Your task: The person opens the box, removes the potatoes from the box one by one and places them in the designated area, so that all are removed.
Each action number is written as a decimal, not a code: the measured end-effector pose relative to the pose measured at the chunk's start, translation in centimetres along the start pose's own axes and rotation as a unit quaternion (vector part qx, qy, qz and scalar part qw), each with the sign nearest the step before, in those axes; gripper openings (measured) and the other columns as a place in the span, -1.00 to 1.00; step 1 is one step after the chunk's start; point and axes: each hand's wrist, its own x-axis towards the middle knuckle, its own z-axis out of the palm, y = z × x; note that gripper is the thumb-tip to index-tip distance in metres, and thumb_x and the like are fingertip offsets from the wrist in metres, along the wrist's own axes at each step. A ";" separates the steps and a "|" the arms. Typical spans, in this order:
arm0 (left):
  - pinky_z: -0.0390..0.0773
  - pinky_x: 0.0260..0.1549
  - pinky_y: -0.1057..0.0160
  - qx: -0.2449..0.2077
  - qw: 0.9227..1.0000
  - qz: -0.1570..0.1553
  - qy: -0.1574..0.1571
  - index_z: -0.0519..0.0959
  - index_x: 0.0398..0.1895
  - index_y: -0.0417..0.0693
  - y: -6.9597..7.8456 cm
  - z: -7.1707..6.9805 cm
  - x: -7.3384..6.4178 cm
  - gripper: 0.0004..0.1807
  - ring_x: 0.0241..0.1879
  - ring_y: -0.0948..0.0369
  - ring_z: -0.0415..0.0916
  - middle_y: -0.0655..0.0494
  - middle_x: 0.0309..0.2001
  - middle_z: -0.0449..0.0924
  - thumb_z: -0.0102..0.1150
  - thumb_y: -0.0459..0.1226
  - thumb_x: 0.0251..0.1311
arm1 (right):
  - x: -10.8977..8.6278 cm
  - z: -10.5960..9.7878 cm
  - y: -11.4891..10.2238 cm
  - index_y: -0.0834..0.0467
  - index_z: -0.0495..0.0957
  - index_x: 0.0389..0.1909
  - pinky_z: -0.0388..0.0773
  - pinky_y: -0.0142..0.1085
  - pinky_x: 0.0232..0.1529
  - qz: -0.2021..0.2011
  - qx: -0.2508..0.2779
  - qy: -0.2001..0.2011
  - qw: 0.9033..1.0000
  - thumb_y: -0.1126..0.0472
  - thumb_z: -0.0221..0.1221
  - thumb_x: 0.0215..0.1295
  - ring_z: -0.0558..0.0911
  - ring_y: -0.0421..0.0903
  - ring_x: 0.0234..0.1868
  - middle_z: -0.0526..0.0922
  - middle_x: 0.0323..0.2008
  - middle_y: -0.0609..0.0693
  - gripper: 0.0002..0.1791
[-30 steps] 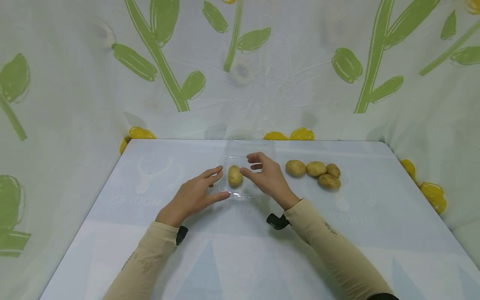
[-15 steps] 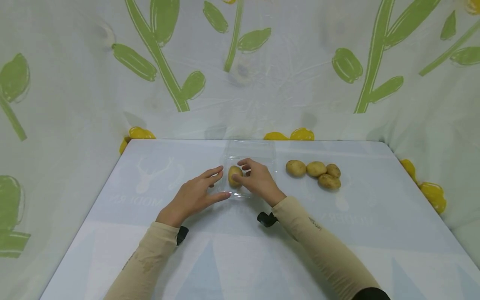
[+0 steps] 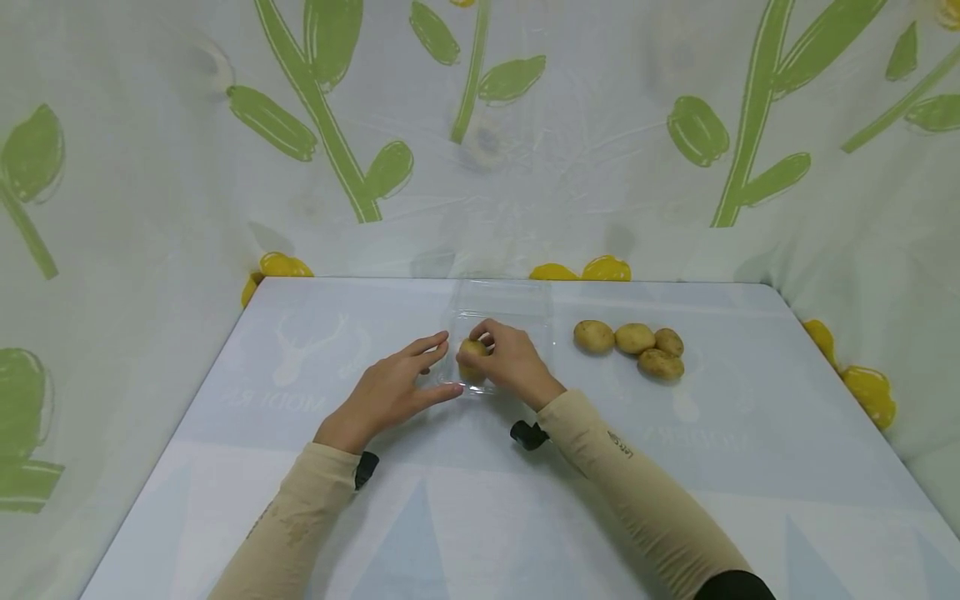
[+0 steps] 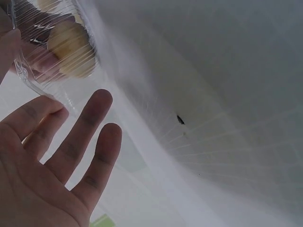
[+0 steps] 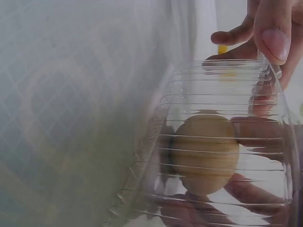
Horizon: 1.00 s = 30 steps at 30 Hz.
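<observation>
So the right hand (image 3: 510, 362) has closed in since a second ago: back then it hovered open just right of the potato (image 3: 472, 348), and now its fingers (image 3: 480, 340) are curled round that potato and gripping it inside the clear plastic box (image 3: 525, 302), which sits on the worktop (image 3: 480, 500) near the middle. The right wrist view shows the potato through the ribbed wall of the box, with fingertips wrapped under and beside it. The left hand (image 3: 386, 392) has barely budged; it lies flat with its fingers straight and relaxed, holding nothing, the tips resting at the box's left near corner. The box itself hasn't shifted. Off to the right, the four loose potatoes (image 3: 633, 346) sit in the same little cluster as before, well apart from both hands.
</observation>
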 end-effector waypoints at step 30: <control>0.55 0.08 -0.10 0.009 1.000 -0.012 -0.005 0.34 0.50 0.00 0.1 0.1 0.1 -0.09 0.24 0.13 0.54 0.33 0.54 0.17 0.18 0.33 0.24 | -1.0 -1.1 0.4 0.13 0.67 0.02 0.57 -0.13 0.08 -0.041 -0.005 -0.004 0.999 0.21 0.37 0.19 0.61 -0.04 0.01 0.69 -0.01 -0.04 -0.65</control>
